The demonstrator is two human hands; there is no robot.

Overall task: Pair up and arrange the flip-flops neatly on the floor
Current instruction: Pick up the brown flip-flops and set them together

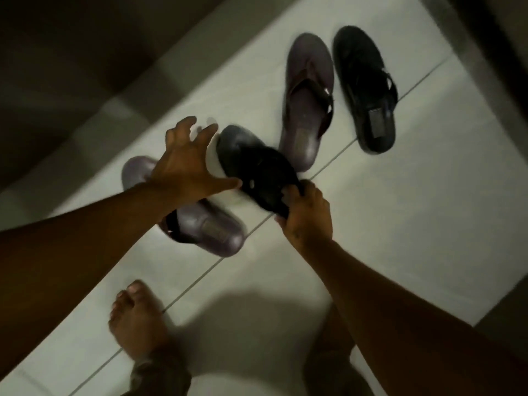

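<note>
Several flip-flops are on a pale tiled floor. My right hand grips the heel end of a black flip-flop, which is lifted and blurred. My left hand hovers with fingers spread beside that flip-flop's toe end, holding nothing. Under my left forearm lies a grey-purple flip-flop, partly hidden. A second grey-purple flip-flop lies further back, and another black flip-flop lies just right of it.
My bare left foot stands on the tiles at the lower left. Dark grout lines cross the floor diagonally. A dim wall or step runs along the upper left, and a dark edge borders the far right.
</note>
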